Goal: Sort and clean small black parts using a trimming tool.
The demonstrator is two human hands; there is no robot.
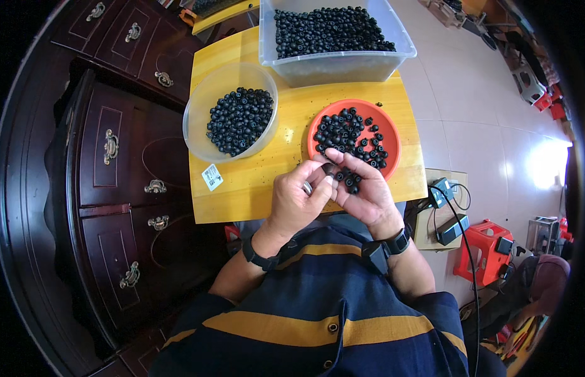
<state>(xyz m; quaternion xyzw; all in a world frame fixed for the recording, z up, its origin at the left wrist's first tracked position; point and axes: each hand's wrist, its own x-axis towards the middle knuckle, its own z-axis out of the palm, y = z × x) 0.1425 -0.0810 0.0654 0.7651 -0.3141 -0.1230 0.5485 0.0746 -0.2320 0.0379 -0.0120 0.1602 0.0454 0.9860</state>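
Note:
My left hand (297, 196) is closed in a pinch, thumb and fingertips together on a small dark piece (329, 168). It looks like one of the black bead-like pieces, though the fingers partly cover it. My right hand (373, 196) is turned palm up beside it, cupping several small round black bead-like pieces (350, 181) with ring-shaped ends. Both hands are over the near edge of a red round plate (395, 146), which holds more of these pieces. To the left, a clear round tub (197, 119) contains a heap of the same kind.
A large clear plastic bin (342, 70) full of black pieces stands at the yellow table's (292, 119) far side. A white label (212, 177) lies near the tub. Dark wooden cabinets (104, 157) flank the left; a red stool (481, 251), cables and another person (544, 283) are at right.

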